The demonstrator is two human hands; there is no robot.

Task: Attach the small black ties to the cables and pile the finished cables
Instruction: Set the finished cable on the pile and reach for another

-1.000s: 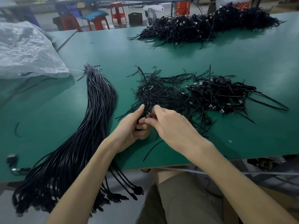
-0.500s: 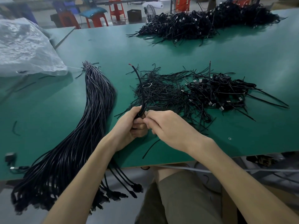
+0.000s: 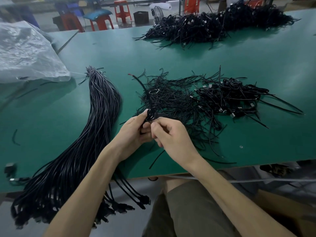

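Over the green bench point(image 3: 188, 57), the left hand point(image 3: 135, 132) grips a coiled black cable point(image 3: 151, 114), fingers curled round it. The right hand point(image 3: 172, 139) pinches the coil's near edge. The coil sits at the near edge of the heap of loose ties point(image 3: 171, 98); the finished cables point(image 3: 236, 98) are piled to its right.

The left hand point(image 3: 135, 132) and right hand point(image 3: 172, 139) pinch a coiled cable point(image 3: 151, 114).

This was a factory assembly workshop. A long green-topped workbench point(image 3: 171, 53) carried a large heap of coiled black cables point(image 3: 213, 26), and red plastic stools point(image 3: 122, 11) stood on the floor beyond it.
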